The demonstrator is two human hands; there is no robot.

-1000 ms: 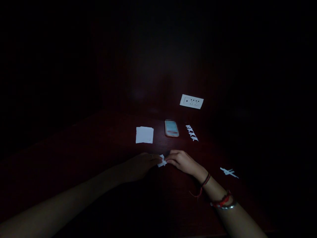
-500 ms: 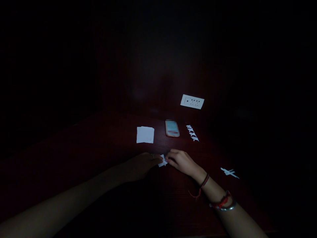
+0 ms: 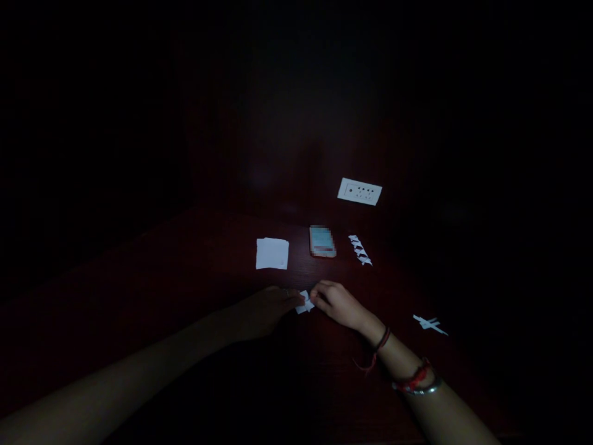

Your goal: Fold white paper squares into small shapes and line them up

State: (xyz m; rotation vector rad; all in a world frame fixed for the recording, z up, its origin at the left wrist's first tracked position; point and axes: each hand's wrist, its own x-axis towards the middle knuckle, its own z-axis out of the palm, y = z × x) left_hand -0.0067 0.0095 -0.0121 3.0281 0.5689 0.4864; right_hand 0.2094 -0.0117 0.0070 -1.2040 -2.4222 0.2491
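A small folded piece of white paper (image 3: 304, 304) lies at the middle of the dark reddish table (image 3: 208, 259). From the left, my left hand (image 3: 271, 309) pinches its edge with closed fingers; a ring shows on one finger. My right hand (image 3: 337, 303) grips the paper's opposite side between thumb and curled fingers. The exact folds are partly covered by my fingertips. Beyond my hands sits a stack of white square paper sheets (image 3: 272, 254).
Behind my hands lies a phone-like device (image 3: 322, 241) with a blurred screen. A row of folded paper pieces (image 3: 360, 250) is to its right. Thin white paper strips (image 3: 430, 324) lie crossed at the right. A socket panel (image 3: 360, 191) is on the wall. Surroundings are very dark.
Almost nothing differs. The whole view has shifted very slightly, and both hands keep their hold on the small paper.
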